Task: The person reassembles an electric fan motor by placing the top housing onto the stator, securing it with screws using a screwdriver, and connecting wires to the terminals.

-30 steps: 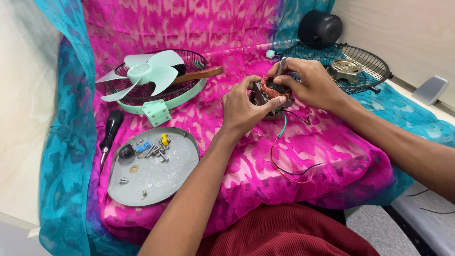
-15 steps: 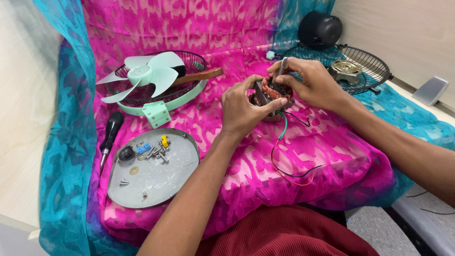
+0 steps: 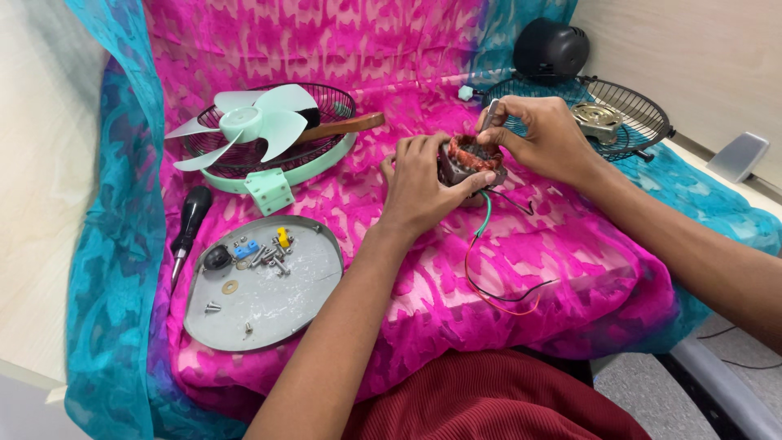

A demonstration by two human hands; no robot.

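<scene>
My left hand (image 3: pixel 419 183) grips a small fan motor stator (image 3: pixel 471 157) with copper-red windings, held just above the pink cloth. My right hand (image 3: pixel 546 138) pinches a thin metal tool (image 3: pixel 489 114) whose tip rests at the top of the stator. Green, red and black wires (image 3: pixel 489 269) trail from the motor down over the cloth toward my lap.
A mint fan blade (image 3: pixel 257 122) lies on a wire guard with a mint ring (image 3: pixel 269 191). A grey round tray (image 3: pixel 277 301) holds several screws and small parts. A black-handled screwdriver (image 3: pixel 189 224) lies left of it. Another guard (image 3: pixel 627 114) and a black motor cover (image 3: pixel 551 49) sit at back right.
Both hands stay on the stator; the fingers have shifted slightly around it, and the view has barely moved.
</scene>
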